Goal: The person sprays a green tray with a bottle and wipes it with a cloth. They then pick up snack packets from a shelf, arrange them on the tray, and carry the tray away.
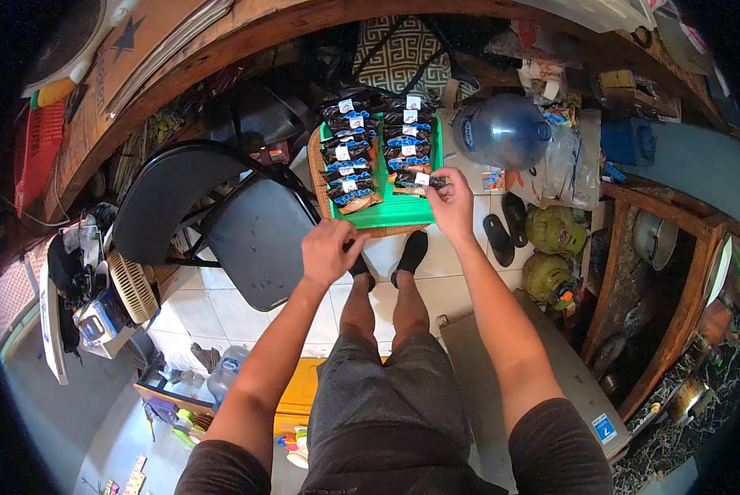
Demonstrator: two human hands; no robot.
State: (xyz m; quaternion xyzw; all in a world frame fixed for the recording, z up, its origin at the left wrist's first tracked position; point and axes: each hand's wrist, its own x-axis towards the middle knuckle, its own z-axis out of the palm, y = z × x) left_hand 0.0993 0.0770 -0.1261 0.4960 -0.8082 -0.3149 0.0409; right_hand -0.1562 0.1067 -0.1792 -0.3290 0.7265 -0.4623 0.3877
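Note:
A green tray rests on a round woven surface and bears two columns of dark snack packets with white labels. At the near end of the right column, my right hand pinches the edge of a packet. The left column's nearest packet lies by the tray's near left part. My left hand hovers just off the tray's near left corner, its fingers curled in; what they hold, if anything, is hidden.
A black folding chair stands on the left. Right of the tray are a large blue water bottle, dark sandals and green gas cylinders. A wooden shelf edge curves overhead.

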